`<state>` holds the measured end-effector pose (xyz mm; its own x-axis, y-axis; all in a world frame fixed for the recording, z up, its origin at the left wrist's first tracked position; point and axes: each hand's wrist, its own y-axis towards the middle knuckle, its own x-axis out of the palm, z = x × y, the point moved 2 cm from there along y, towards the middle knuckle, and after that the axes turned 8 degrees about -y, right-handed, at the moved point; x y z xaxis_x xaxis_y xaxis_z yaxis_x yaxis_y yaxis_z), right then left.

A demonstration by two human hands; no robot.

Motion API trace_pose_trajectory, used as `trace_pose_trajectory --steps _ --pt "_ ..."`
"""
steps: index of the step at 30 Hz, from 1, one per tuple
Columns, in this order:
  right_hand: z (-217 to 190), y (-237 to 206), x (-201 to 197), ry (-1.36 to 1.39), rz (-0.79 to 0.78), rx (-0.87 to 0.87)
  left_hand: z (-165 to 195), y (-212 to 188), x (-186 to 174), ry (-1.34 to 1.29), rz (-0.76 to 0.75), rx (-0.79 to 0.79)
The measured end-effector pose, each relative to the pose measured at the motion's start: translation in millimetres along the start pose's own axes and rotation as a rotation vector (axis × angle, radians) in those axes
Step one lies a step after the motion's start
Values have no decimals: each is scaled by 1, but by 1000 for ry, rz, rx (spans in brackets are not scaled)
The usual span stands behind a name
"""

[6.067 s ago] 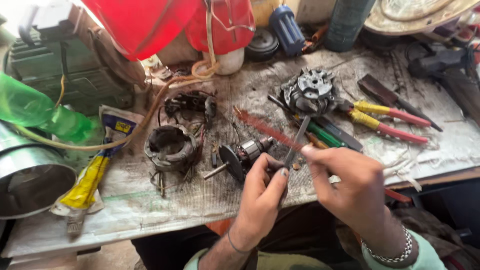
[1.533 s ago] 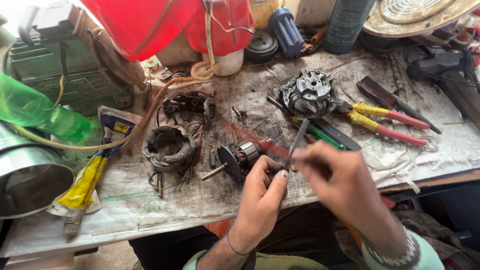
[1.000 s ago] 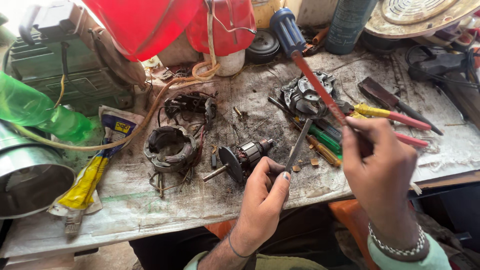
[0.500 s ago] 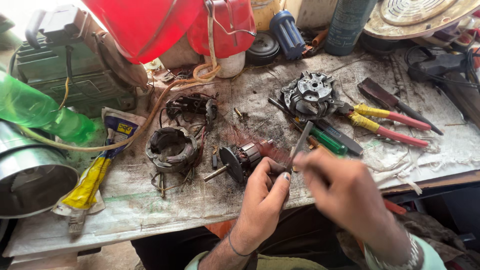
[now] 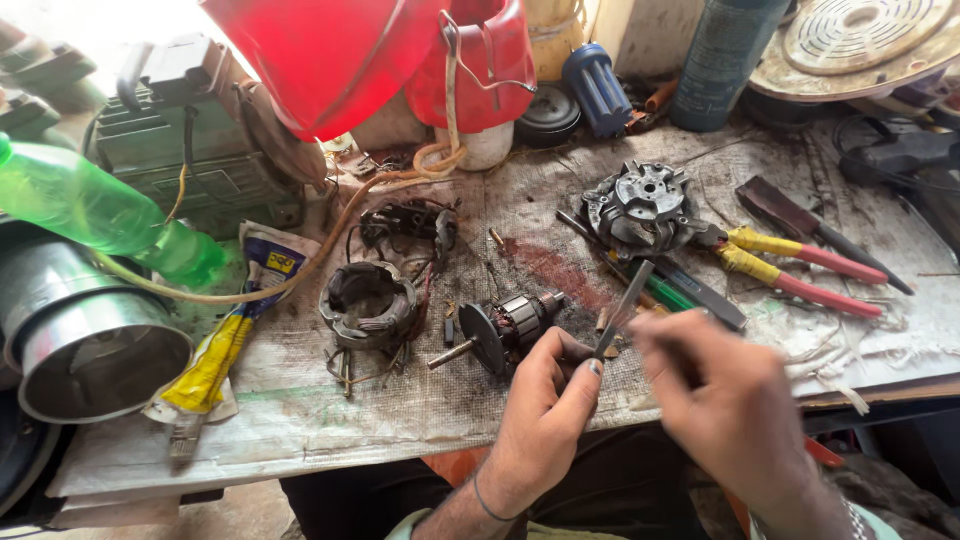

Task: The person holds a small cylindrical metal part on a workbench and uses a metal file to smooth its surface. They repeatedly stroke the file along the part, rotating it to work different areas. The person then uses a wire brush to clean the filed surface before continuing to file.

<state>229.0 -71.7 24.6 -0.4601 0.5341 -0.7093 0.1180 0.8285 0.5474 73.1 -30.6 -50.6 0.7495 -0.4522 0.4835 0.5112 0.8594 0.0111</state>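
Grey blade (image 5: 624, 305) in left hand (image 5: 548, 405)

Your left hand (image 5: 545, 410) comes up from six o'clock, forearm angled toward one o'clock, wrist straight, fingers curled tight with thumb and forefinger pinched together at the top. Your right hand (image 5: 725, 400) enters from five o'clock, back facing up, blurred, fingers bent and pointing toward ten o'clock, near the left fingertips.
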Motion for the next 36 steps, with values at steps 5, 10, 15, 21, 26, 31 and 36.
trace_pose_trajectory --steps 5,10,15,21,26,31,36 --pt "4 -3 -4 -229 52 140 1 -2 1 54 27 -2" --pt "-2 4 0 -4 -76 41 0 0 0 19 18 -4" --pt "-3 9 -8 -193 125 60 0 1 -1 -61 0 -39" --pt "7 -1 -1 -250 -52 124 -1 2 -1 -15 11 -53" --pt "19 -3 -2 -218 143 115 -3 0 0 -47 -11 -20" --pt "11 -5 -13 -27 175 43 -6 2 1 -80 -12 -24" --pt "1 3 -4 88 -218 38 -3 2 0 -56 -5 -17"
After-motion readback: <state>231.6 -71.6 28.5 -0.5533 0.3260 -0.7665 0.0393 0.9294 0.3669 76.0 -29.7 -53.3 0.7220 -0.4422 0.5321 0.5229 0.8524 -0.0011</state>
